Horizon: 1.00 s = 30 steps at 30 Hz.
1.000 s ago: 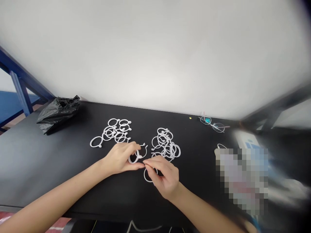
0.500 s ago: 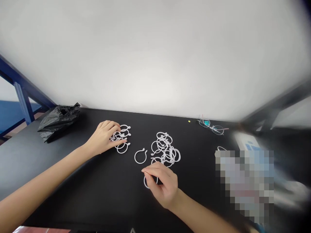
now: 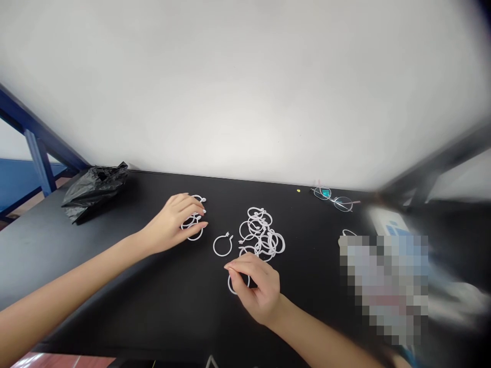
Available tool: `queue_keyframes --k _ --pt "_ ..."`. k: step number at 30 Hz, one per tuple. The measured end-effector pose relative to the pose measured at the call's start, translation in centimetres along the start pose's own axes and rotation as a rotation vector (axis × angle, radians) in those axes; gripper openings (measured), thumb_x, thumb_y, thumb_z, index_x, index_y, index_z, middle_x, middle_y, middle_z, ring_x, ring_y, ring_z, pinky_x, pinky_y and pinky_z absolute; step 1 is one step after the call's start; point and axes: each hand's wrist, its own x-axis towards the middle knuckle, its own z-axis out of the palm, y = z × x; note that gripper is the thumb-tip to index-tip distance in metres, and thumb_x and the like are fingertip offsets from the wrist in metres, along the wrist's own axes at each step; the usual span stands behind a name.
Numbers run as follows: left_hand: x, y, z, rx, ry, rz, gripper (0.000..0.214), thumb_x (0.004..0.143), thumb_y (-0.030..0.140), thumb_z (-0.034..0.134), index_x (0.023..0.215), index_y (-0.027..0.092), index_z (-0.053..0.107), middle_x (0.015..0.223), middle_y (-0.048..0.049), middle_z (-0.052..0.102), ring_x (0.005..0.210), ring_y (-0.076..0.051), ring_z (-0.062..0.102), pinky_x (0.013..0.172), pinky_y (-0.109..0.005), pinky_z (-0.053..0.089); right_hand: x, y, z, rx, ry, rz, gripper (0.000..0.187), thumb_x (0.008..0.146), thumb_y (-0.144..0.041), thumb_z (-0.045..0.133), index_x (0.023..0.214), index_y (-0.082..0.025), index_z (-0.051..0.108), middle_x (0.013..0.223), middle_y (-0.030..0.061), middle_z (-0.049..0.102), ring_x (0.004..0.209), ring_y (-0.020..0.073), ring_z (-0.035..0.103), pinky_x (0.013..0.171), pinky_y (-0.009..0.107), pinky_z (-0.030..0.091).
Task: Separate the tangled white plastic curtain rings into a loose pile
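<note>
My left hand (image 3: 178, 221) rests over a left group of white open plastic rings (image 3: 196, 234), thumb and fingers apart, covering part of them. It does not appear to grip any. My right hand (image 3: 255, 286) is closed in a pinch on a white ring (image 3: 229, 284); the fingers hide the ring's upper part. Between the hands a single white ring (image 3: 214, 249) lies flat, its gap with small knobbed ends facing up and right. Just beyond my right hand lies a tangled pile of several white rings (image 3: 250, 223).
A crumpled black plastic bag (image 3: 94, 191) sits at the back left of the black table (image 3: 153, 301). Eyeglasses (image 3: 333, 201) and a small yellow bit (image 3: 298, 190) lie near the wall (image 3: 245, 102). At the right is a blurred, partly pixelated white-and-blue package (image 3: 391, 222).
My left hand has shifted right across the left group of rings, covering more of their right side. My right hand keeps its pinch and has barely moved.
</note>
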Motion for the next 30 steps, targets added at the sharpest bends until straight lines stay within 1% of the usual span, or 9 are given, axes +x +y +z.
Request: queue_keyframes --k 3,6,11,14,18,23,26,28,30 --pt "0.1 2.7 0.8 -0.049 -0.071 0.186 0.010 0.098 0.025 0.052 0.099 0.016 0.057 0.095 -0.0065 0.065 0.088 -0.019 0.058 0.086 -0.035 0.044 0.0 0.0 0.0 -0.006 0.008 0.006 0.025 0.086 0.000 0.059 0.102 -0.018 0.066 0.079 0.0066 0.073 0.070 0.0166 0.068 0.061 0.029 0.058" --pt "-0.4 4.3 2.1 -0.022 -0.164 0.330 0.016 0.098 0.028 0.050 0.099 0.015 0.059 0.087 -0.0060 0.064 0.075 -0.019 0.058 0.071 -0.032 0.045 0.1 0.0 -0.1 -0.011 0.015 0.021 0.024 0.086 0.000 0.058 0.100 -0.018 0.066 0.079 0.0066 0.073 0.068 0.0162 0.067 0.061 0.030 0.058" --pt "-1.1 4.3 3.8 0.063 -0.197 0.330 0.026 0.102 0.031 0.042 0.092 0.015 0.060 0.076 -0.0027 0.060 0.062 -0.015 0.057 0.057 -0.028 0.043 0.1 0.0 -0.1 -0.036 0.013 0.019 0.023 0.087 -0.002 0.058 0.100 -0.020 0.066 0.078 0.0049 0.073 0.067 0.0154 0.067 0.060 0.028 0.058" --pt "-1.1 3.8 4.0 0.109 -0.186 0.327 0.032 0.105 0.028 0.036 0.087 0.016 0.059 0.071 -0.0002 0.058 0.052 -0.012 0.052 0.049 -0.025 0.037 0.1 0.0 0.0 -0.039 0.014 0.010 0.023 0.087 -0.001 0.058 0.099 -0.019 0.066 0.076 0.0046 0.073 0.066 0.0155 0.068 0.059 0.028 0.058" --pt "-0.7 4.1 3.8 0.105 -0.180 0.339 0.034 0.106 0.021 0.031 0.084 0.016 0.057 0.067 0.0011 0.059 0.049 -0.011 0.052 0.047 -0.025 0.033 0.2 0.0 -0.1 -0.031 0.019 0.005 0.025 0.086 0.000 0.058 0.101 -0.019 0.065 0.077 0.0050 0.072 0.066 0.0153 0.067 0.058 0.028 0.058" --pt "0.1 5.3 2.6 -0.029 -0.061 0.271 0.025 0.106 0.023 0.033 0.094 0.015 0.054 0.070 0.0007 0.064 0.050 -0.010 0.057 0.049 -0.024 0.037 0.3 0.3 -0.5 -0.043 0.066 0.079 0.034 0.086 0.000 0.058 0.113 -0.020 0.064 0.095 0.0081 0.070 0.079 0.0164 0.068 0.066 0.030 0.061" --pt "0.0 6.1 1.6 -0.169 -0.010 0.229 0.019 0.105 0.023 0.038 0.098 0.016 0.054 0.064 0.0028 0.063 0.045 -0.010 0.053 0.047 -0.023 0.034 0.4 0.8 -0.6 -0.058 0.086 0.157 0.043 0.087 -0.006 0.060 0.127 -0.022 0.059 0.106 0.0093 0.064 0.085 0.0168 0.065 0.067 0.031 0.062" --pt "-0.1 6.8 1.0 -0.416 -0.097 0.068 0.018 0.104 0.025 0.038 0.100 0.017 0.053 0.056 0.0060 0.056 0.041 -0.009 0.049 0.044 -0.022 0.032 0.5 1.1 -0.6 -0.068 0.068 0.162 0.050 0.088 -0.008 0.061 0.135 -0.024 0.054 0.115 0.0106 0.061 0.089 0.0178 0.064 0.068 0.033 0.063" --pt "0.0 7.5 0.6 -0.788 -0.239 -0.178 0.021 0.105 0.029 0.036 0.098 0.017 0.052 0.050 0.0080 0.051 0.040 -0.008 0.049 0.045 -0.019 0.036 0.5 1.3 -0.6 -0.067 0.049 0.149 0.054 0.088 -0.009 0.060 0.138 -0.026 0.051 0.121 0.0112 0.059 0.091 0.0180 0.064 0.069 0.033 0.063"
